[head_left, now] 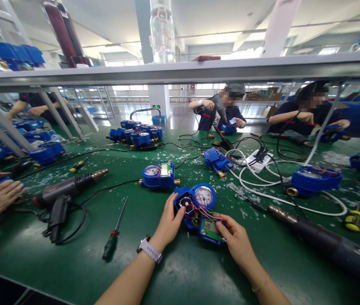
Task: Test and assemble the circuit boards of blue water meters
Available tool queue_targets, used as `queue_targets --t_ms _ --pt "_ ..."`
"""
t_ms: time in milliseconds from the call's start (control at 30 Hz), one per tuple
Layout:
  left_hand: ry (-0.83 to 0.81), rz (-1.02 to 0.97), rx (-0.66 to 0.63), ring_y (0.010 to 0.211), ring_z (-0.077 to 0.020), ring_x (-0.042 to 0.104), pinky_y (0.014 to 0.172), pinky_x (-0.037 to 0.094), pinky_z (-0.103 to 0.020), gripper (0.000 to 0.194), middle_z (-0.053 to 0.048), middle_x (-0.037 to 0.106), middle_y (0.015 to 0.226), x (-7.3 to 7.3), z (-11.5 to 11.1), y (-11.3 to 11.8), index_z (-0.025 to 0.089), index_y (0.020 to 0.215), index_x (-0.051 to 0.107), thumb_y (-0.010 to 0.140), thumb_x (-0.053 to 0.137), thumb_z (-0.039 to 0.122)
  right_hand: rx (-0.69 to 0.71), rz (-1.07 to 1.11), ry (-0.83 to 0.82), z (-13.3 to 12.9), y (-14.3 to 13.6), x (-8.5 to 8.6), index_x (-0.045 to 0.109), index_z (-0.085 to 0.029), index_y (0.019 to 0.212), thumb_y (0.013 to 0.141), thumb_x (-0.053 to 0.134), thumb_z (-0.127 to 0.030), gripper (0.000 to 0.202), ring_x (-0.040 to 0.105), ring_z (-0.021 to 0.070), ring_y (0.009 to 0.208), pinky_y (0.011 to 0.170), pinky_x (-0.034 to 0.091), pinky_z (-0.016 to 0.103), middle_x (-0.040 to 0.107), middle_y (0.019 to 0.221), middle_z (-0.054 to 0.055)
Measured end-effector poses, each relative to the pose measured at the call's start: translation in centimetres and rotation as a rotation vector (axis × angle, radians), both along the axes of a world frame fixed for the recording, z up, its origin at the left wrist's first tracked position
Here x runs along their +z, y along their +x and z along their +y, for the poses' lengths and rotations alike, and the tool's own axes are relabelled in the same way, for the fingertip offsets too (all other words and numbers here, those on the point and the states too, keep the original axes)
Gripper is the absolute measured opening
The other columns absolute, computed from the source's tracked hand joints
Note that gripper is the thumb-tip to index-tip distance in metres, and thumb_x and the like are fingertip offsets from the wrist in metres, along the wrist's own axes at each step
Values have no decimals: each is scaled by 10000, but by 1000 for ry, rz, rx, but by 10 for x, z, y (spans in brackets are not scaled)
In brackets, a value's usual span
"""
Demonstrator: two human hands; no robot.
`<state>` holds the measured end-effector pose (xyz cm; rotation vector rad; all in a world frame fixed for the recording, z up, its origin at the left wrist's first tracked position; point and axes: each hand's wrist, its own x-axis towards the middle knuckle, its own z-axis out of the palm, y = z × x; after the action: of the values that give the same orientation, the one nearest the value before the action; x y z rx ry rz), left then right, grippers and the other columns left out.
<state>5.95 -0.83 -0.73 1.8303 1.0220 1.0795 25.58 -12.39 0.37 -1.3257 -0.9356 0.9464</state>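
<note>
An opened blue meter [204,195] lies on the green table in front of me, its round dial facing up and thin coloured wires running out of it. Wrapped round the left side of its housing is my left hand [171,218], thumb at the black round part. My right hand [234,237] grips the green display board [210,228] by its right edge, thumb on top; the board sits in a blue frame, tied to the meter by the wires. Just behind stands another blue meter [158,174] with a lit display.
A green screwdriver [111,245] and a heat gun [62,195] lie left; another heat gun [322,241] lies right. White cables [270,183] and a power strip [258,161] are behind. Another person's hands [0,197] are at far left; people work opposite beneath a shelf [180,73].
</note>
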Motion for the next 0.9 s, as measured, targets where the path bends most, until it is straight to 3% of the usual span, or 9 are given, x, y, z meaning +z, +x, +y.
queue_targets --t_ms 167,333,467,600,733,900 --pt "-89 42 -92 1476 -262 177 1217 138 -496 663 -147 214 1587 2 -11 4 148 1488 228 934 468 421 -140 43 -20 3 7 -2 700 -152 1003 645 778 -622 596 657 275 845 760 525 352 717 952 88" --pt "-111 126 -224 1490 -260 95 1224 114 -476 764 -131 115 1609 11 -23 4 120 1518 163 925 461 499 -319 83 -50 7 19 -9 701 -154 1029 585 795 -609 643 642 264 915 780 515 305 721 962 61" --pt "-105 139 -301 1488 -272 101 1224 138 -466 827 -120 119 1609 12 -28 5 136 1523 162 897 478 573 -422 138 -88 9 31 -14 684 -144 1039 533 808 -582 681 627 284 1014 755 538 285 708 1036 72" --pt "-98 119 -293 1479 -280 161 1219 176 -460 830 -134 174 1598 12 -28 5 124 1520 174 896 474 581 -478 174 -120 9 37 -13 640 -134 1065 508 795 -567 722 613 326 1070 733 571 321 687 1101 109" --pt "-92 55 -257 1443 -295 271 1200 235 -480 759 -135 281 1567 12 -24 3 144 1506 239 901 501 519 -492 137 -89 8 36 -12 610 -137 1080 574 698 -614 701 546 349 1179 808 578 366 637 1211 130" --pt "-35 -50 -148 1404 -306 343 1179 271 -507 627 -125 406 1502 11 -16 -1 204 1447 385 893 536 455 -454 -18 -53 7 31 -14 576 -128 1192 803 461 -723 720 556 377 1161 902 536 485 612 1238 150"
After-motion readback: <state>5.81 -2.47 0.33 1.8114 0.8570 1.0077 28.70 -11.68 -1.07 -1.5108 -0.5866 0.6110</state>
